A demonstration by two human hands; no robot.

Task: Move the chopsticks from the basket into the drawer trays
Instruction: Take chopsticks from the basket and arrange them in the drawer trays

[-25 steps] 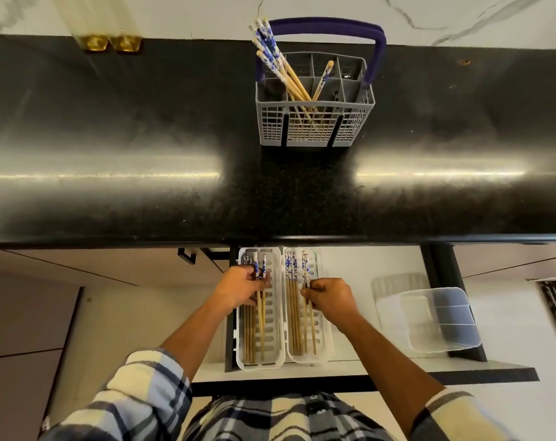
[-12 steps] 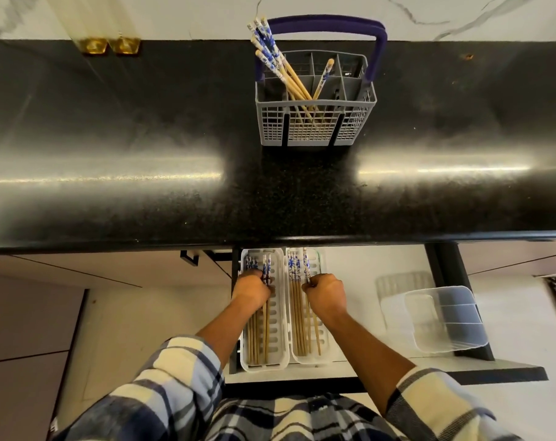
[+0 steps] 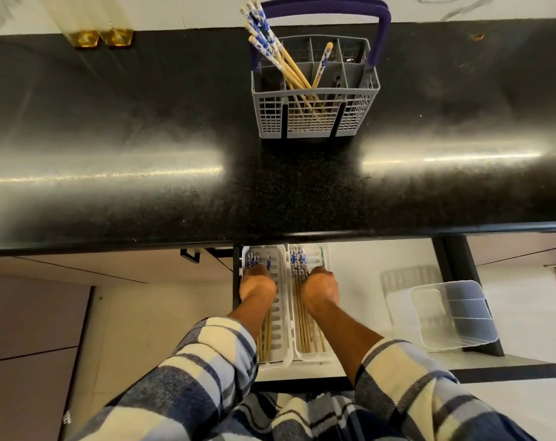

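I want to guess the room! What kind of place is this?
Most likely a home kitchen: a black stone counter, a cutlery basket holding chopsticks, and an open drawer with trays.

- Left hand [image 3: 258, 283] and right hand [image 3: 320, 286] each rest curled in a white drawer tray [image 3: 281, 313] among chopsticks [image 3: 299, 310].
- Grey basket [image 3: 315, 117] on the black table [image 3: 143, 128] holds more chopsticks.
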